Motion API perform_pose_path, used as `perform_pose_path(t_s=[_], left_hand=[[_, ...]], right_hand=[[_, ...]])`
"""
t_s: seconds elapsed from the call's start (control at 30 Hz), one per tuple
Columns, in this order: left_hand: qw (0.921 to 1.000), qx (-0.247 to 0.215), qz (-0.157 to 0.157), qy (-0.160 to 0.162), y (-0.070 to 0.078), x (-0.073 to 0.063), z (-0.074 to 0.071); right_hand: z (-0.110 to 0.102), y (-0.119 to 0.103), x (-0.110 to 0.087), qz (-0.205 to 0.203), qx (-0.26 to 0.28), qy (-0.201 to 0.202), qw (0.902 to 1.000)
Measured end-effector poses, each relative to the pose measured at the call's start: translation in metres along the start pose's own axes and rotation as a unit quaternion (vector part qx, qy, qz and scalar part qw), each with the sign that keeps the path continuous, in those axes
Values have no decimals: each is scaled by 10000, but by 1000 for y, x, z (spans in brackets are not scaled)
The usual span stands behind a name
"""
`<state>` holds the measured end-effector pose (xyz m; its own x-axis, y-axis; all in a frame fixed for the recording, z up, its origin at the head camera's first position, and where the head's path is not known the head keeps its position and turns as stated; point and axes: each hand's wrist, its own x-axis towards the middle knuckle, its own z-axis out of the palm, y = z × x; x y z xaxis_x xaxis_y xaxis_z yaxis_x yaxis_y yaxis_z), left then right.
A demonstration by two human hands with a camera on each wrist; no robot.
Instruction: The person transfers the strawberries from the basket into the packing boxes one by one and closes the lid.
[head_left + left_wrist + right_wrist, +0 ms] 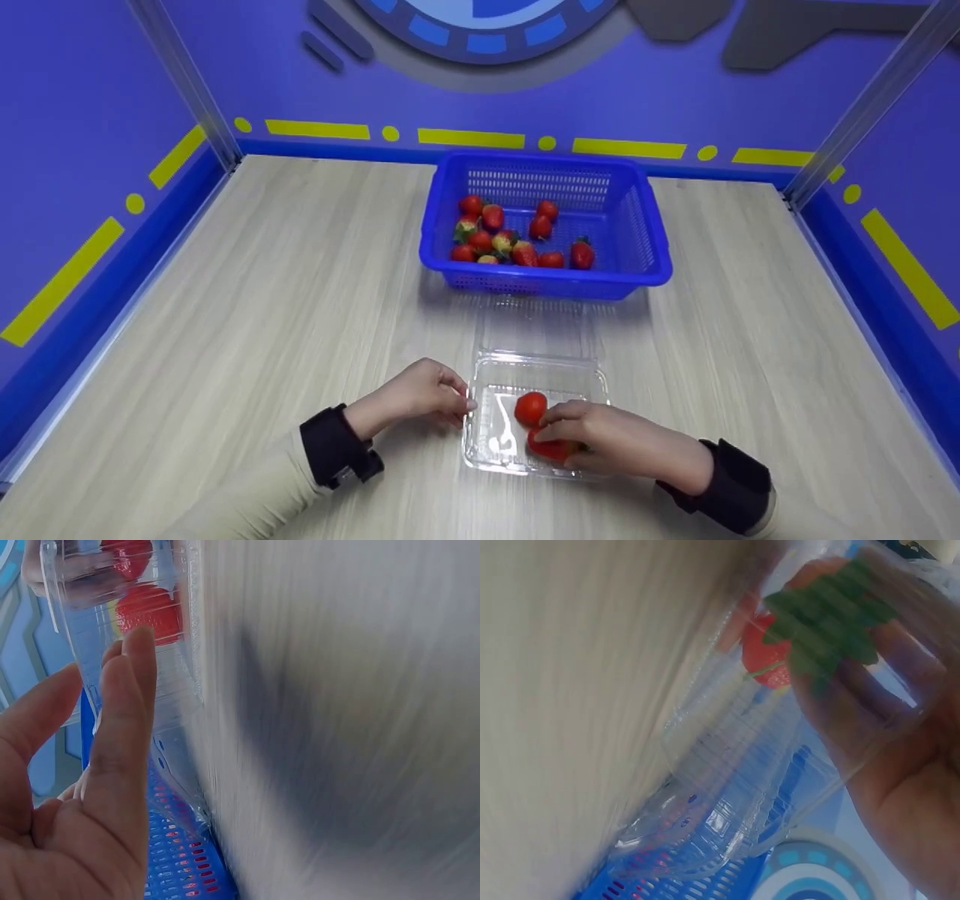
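Note:
A clear plastic clamshell box (491,450) lies on the table with its lid (536,326) folded back towards the basket. Inside it, one red strawberry (531,409) sits near the middle. My right hand (607,439) reaches into the box and holds a second strawberry (550,448) by its sides, low beside the first. Its green leaves (829,622) show through the clear wall in the right wrist view. At the box's left edge is my left hand (429,394); the left wrist view shows its fingers (124,720) fairly straight and apart from the thumb.
Behind the box stands a blue perforated basket (547,277) with several strawberries (493,217), mostly on its left side. The pale wood-grain table (300,300) is bounded by blue printed panels (225,67) and metal corner posts.

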<state>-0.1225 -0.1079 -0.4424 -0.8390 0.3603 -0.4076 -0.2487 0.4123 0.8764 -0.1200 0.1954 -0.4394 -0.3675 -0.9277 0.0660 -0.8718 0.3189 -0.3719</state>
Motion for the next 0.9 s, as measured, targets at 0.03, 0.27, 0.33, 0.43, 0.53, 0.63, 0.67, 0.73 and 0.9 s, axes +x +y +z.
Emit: perform_pose_path(t_s=[0.03,0.27,0.33,0.43,0.53,0.63,0.67,0.73,0.9], left_hand=[[10000,-8,0,-16,0,0,0],[9999,-64,38,-111,3,2,-2],[9998,-142,39,-162,2,3,-2],[9994,-259,24,-228,0,4,-1],[9992,-313,18,-244,-1,4,-1],[9991,-326,17,-258,-2,4,-1],[9991,-331,7,-264,-2,4,-1],[9991,-334,2,-269,-2,4,-1],[9993,-283,-14,-247,-2,2,-1]], right_hand=[[-1,0,1,53,32,-52,10000],[-2,3,5,295,213,-225,9991],[-2,4,5,363,221,-213,9989],[-1,4,6,486,205,-196,9984],[0,4,7,577,90,-147,9982],[0,5,8,645,-75,-58,9979],[0,5,9,663,-119,-38,9977],[0,5,10,705,-172,-14,9974],[0,8,13,710,-263,49,9971]])
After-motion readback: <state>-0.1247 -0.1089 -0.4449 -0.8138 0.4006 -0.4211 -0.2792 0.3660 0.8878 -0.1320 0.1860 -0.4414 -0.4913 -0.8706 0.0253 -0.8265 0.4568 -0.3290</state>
